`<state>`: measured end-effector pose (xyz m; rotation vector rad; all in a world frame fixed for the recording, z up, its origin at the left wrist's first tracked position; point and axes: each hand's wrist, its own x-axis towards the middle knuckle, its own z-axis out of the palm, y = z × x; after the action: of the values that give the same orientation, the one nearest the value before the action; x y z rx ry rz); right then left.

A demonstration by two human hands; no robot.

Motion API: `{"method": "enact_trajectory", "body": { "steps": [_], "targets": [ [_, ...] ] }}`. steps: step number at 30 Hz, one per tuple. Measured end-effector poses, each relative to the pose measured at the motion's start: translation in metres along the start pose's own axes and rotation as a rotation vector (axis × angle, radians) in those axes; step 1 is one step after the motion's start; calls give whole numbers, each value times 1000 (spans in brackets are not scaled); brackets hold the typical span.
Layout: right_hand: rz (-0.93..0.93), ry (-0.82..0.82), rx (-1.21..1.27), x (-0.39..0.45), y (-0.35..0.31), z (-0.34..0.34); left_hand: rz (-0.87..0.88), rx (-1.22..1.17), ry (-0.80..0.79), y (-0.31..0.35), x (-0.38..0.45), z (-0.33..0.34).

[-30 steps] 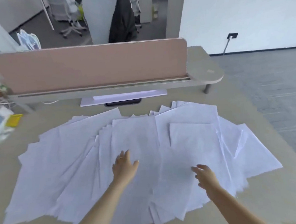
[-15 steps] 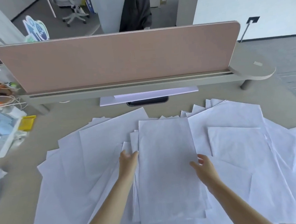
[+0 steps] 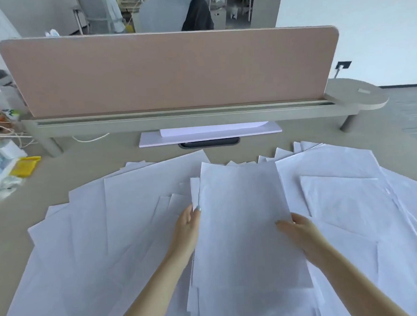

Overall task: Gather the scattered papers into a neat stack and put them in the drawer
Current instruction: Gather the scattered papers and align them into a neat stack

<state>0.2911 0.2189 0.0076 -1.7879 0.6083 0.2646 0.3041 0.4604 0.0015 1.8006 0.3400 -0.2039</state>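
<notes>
Single head view: looks forward and down from close above the desk (image 3: 134, 157) near edge, facing the pink divider panel (image 3: 168, 70) along its far edge.
</notes>
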Motion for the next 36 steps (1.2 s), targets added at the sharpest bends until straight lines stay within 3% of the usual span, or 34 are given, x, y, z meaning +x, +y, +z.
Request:
{"method": "enact_trajectory", "body": {
  "steps": [4,8,13,17,23,28,36],
  "targets": [
    [-120,74,52,-22,19,-4,108,-60,-61,-6,-11,-12],
    [-195,196,98,-59,41,2,256,87,1,-21,-41,-43],
    [-315,356,115,-103,46,12,352,552,49,-58,-77,-89],
    [-338,290,66,-122,43,19,367,930,23,-90,-97,-103],
    [-316,46,-235,-131,41,22,340,788,13,-92,-102,-102],
    [-297,46,-477,-106,29,42,376,678,42,-86,-89,-97],
    [-338,-60,-653,-62,-6,79,360,727,164,-79,-49,-81]
  ]
}}
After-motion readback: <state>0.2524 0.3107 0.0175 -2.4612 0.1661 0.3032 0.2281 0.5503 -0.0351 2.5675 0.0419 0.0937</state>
